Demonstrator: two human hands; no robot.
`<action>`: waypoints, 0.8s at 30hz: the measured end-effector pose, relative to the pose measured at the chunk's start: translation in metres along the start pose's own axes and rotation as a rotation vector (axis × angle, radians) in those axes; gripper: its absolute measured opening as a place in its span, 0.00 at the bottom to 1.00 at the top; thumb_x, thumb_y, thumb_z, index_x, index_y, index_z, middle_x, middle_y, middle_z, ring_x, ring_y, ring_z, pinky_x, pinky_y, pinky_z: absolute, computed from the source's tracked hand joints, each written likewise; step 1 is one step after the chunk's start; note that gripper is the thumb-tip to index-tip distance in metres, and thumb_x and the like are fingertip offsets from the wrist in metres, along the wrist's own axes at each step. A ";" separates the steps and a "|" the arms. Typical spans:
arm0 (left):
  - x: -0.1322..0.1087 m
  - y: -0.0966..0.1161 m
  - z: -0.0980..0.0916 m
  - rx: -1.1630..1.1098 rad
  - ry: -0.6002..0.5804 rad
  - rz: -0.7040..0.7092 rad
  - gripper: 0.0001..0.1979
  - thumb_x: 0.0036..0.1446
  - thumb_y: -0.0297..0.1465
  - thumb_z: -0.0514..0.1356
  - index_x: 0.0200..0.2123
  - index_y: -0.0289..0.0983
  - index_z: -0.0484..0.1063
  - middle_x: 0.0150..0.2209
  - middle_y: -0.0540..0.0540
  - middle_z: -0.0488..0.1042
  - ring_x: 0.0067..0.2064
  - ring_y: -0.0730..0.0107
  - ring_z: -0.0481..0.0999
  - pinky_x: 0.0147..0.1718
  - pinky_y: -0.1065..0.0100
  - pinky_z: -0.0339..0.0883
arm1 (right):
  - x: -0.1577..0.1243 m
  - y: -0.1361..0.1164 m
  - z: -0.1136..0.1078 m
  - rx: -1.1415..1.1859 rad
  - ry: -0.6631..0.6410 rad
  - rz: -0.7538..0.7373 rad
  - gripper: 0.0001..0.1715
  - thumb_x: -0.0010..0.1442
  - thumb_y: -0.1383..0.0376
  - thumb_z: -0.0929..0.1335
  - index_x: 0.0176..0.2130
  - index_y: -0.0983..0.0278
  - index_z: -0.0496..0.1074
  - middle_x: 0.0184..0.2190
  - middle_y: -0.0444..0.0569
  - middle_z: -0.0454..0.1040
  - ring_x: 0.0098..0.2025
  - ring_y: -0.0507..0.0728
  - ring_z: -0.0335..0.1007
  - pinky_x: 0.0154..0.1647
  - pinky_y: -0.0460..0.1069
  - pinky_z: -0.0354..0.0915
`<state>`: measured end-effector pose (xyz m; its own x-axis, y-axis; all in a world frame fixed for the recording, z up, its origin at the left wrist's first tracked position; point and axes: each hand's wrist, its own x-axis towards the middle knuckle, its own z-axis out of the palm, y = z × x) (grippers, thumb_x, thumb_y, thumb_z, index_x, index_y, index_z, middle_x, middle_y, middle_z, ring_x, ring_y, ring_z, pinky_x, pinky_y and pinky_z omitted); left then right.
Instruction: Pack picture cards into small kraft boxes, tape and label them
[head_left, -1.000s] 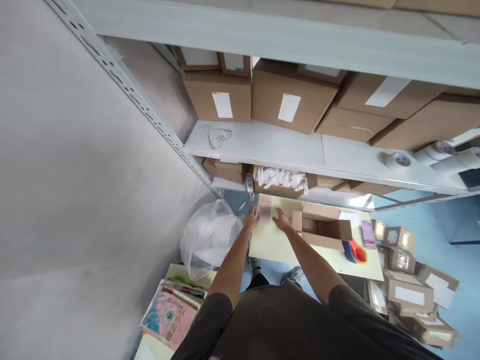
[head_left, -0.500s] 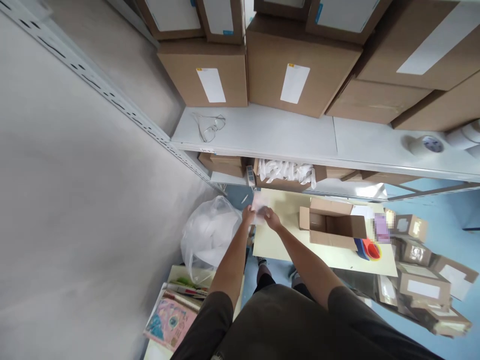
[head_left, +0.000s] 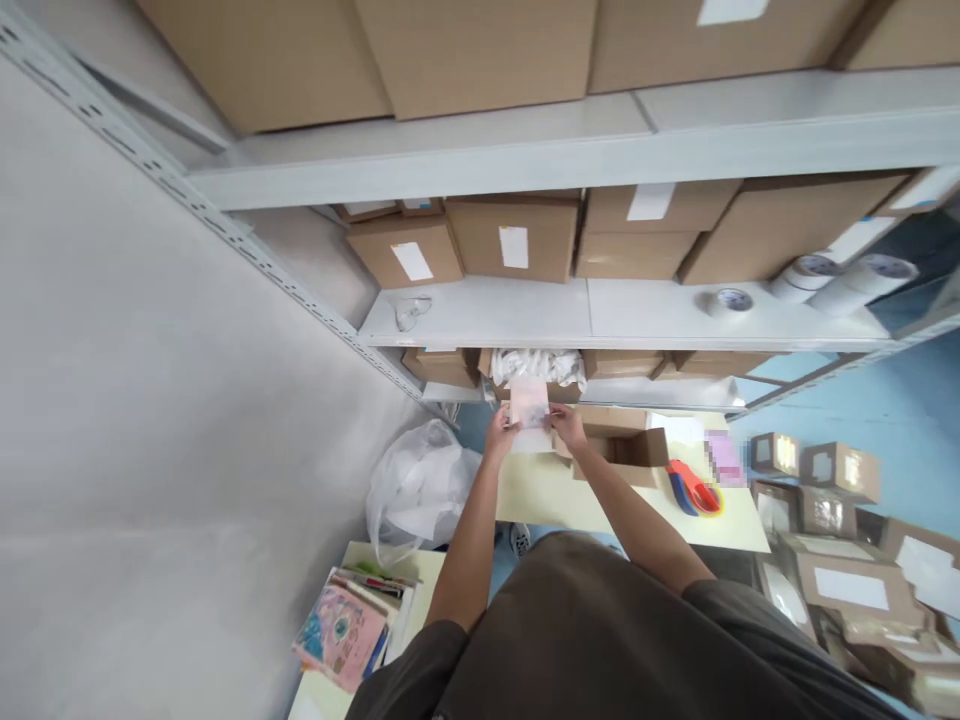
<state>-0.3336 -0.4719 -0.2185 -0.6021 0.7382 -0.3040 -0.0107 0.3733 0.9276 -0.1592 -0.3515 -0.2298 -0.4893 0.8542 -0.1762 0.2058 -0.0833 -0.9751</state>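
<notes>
A pale pink, flat item (head_left: 529, 404) with a whitish lower part is held up between my two hands, over the left end of the cream table (head_left: 555, 490). My left hand (head_left: 501, 434) grips its left edge, fingers closed on it. On the right edge my right hand (head_left: 567, 424) pinches it. Just right of it an open cardboard box (head_left: 619, 452) stands on the table, partly hidden by my right hand and forearm. Behind the item, a carton of white crumpled pieces (head_left: 536, 366) sits on the low shelf.
Shelves (head_left: 487, 312) with cartons rise ahead. A clear bag (head_left: 424, 490) of white material stands left, near a stack of books (head_left: 345, 635). Red and blue objects (head_left: 697, 490) lie at the table's right; taped cartons (head_left: 840, 585) are piled beyond.
The view has shifted, showing an upper shelf. Both hands have brought the pink item up flatter and more fully into view, and the right hand is now beside the open box.
</notes>
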 end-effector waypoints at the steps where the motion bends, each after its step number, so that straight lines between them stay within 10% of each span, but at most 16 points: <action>1: -0.006 0.010 0.015 -0.004 -0.010 0.009 0.36 0.52 0.33 0.72 0.64 0.35 0.71 0.39 0.44 0.84 0.39 0.61 0.84 0.40 0.66 0.76 | -0.004 -0.006 -0.021 0.044 -0.008 0.009 0.25 0.51 0.57 0.70 0.47 0.65 0.81 0.37 0.52 0.83 0.34 0.58 0.78 0.35 0.51 0.76; 8: -0.048 0.048 0.142 -0.062 -0.142 -0.024 0.26 0.56 0.35 0.71 0.57 0.37 0.73 0.42 0.40 0.84 0.43 0.58 0.85 0.43 0.61 0.79 | -0.029 0.004 -0.169 0.052 0.068 0.028 0.23 0.49 0.60 0.70 0.44 0.64 0.81 0.38 0.50 0.83 0.36 0.58 0.78 0.38 0.51 0.76; 13: -0.077 0.046 0.223 -0.267 -0.136 -0.141 0.26 0.54 0.32 0.73 0.55 0.39 0.69 0.51 0.37 0.82 0.50 0.56 0.85 0.47 0.54 0.81 | -0.032 0.020 -0.236 -0.043 0.106 0.021 0.22 0.50 0.63 0.68 0.44 0.64 0.82 0.40 0.51 0.85 0.37 0.60 0.79 0.39 0.52 0.76; 19: -0.103 0.037 0.270 -0.280 -0.106 -0.163 0.23 0.56 0.30 0.72 0.54 0.38 0.71 0.52 0.35 0.82 0.55 0.57 0.83 0.55 0.53 0.79 | -0.016 -0.001 -0.249 -0.307 0.029 -0.086 0.24 0.50 0.70 0.67 0.45 0.62 0.85 0.42 0.52 0.86 0.43 0.62 0.81 0.49 0.55 0.76; 24: -0.106 0.025 0.246 -0.043 -0.116 -0.205 0.19 0.56 0.33 0.74 0.49 0.36 0.77 0.42 0.38 0.84 0.47 0.57 0.86 0.46 0.60 0.81 | -0.014 -0.018 -0.226 -0.481 -0.064 -0.117 0.33 0.51 0.75 0.68 0.55 0.61 0.83 0.48 0.53 0.86 0.49 0.65 0.81 0.55 0.55 0.75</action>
<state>-0.0734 -0.4028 -0.2158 -0.4884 0.7099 -0.5075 -0.1590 0.4994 0.8516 0.0356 -0.2454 -0.1791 -0.5802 0.8093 -0.0917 0.5063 0.2702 -0.8190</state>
